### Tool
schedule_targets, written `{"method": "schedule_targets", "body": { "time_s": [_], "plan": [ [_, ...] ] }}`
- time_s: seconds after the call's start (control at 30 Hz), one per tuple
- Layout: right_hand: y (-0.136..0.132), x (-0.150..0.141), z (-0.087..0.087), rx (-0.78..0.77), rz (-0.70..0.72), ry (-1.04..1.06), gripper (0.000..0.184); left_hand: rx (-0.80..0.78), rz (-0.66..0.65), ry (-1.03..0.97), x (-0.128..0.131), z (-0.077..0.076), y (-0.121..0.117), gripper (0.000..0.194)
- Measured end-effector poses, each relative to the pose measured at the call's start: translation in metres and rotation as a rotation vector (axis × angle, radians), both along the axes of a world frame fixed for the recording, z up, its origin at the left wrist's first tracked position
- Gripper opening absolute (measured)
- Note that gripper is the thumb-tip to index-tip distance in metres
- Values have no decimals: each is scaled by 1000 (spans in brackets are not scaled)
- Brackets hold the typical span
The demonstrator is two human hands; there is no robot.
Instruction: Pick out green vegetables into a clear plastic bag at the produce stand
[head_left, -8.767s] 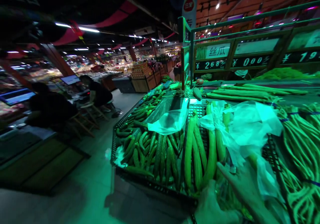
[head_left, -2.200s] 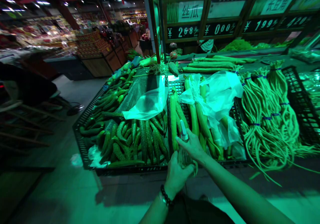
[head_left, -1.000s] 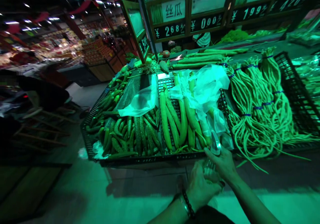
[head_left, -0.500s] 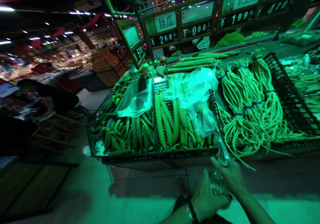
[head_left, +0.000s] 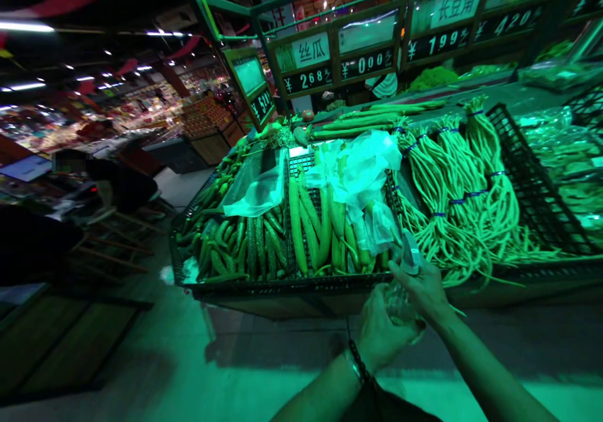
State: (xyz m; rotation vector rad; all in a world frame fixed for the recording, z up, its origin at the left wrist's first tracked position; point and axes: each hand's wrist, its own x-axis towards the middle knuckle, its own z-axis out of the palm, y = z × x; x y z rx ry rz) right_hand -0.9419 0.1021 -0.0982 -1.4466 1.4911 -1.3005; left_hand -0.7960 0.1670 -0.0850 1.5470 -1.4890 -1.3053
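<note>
A long produce stand (head_left: 471,284) fills the middle of the view, its front edge running left to right just above both hands. Over its back stands a green frame of price boards (head_left: 367,48) with lit numbers. On the right of the stand lie bundles of long beans (head_left: 452,196), tied with blue bands and spilling over the front edge, beside a black crate wall (head_left: 532,177). To the left sits a black mesh crate (head_left: 188,281) heaped with dark cucumbers (head_left: 245,246), and next to them a row of pale long gourds (head_left: 311,227). Loose clear plastic bags (head_left: 367,171) are draped over the gourds, and another bag (head_left: 257,189) lies across the cucumbers. At the far left a seated person (head_left: 108,177) is dim in the shadow. Low in the middle, just in front of the stand, a small clear spray bottle (head_left: 405,287) is held upright between both hands. The left hand (head_left: 384,334), with a beaded bracelet at the wrist, has its fingers wrapped around the bottle's lower body. The right hand (head_left: 424,287) closes its fingers about the pale spray head, whose tip rises against the edge of the bags.
</note>
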Motion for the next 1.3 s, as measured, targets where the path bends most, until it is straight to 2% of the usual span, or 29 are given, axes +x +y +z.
{"method": "schedule_targets", "body": {
  "time_s": [0.1, 0.23, 0.33, 0.43, 0.6, 0.67, 0.77, 0.97, 1.1, 1.2, 1.3],
  "plan": [
    [-11, 15, 7, -2, 67, -34, 42, 17, 38, 38, 10, -3, -2, 74],
    [-25, 42, 9, 29, 198, -14, 44, 54, 137, 107, 23, -11, 1, 65],
    [-25, 66, 1, 79, 237, 24, 35, 69, 201, 91, 34, -17, 7, 58],
    [-20, 88, -7, 82, 255, 37, 32, 99, 251, 52, 47, -23, 14, 59],
    [-23, 118, 2, 78, 341, 32, 30, 95, 315, 113, 72, -26, 17, 57],
    [-31, 130, 11, 57, 383, 35, 30, 82, 339, 116, 82, -21, 12, 58],
    [-49, 148, 28, 19, 377, 51, 27, 40, 339, 72, 99, -4, -4, 57],
    [-109, 171, 71, -59, 243, 15, 32, -161, 321, -42, 128, 35, -67, 77],
    [-150, 164, 102, -123, 227, -58, 45, -264, 304, -62, 128, 54, -105, 72],
    [-162, 146, 111, -133, 203, -88, 47, -332, 245, -55, 122, 58, -116, 77],
    [-152, 122, 106, -118, 154, -99, 43, -367, 101, 10, 121, 48, -117, 66]
  ]
}}
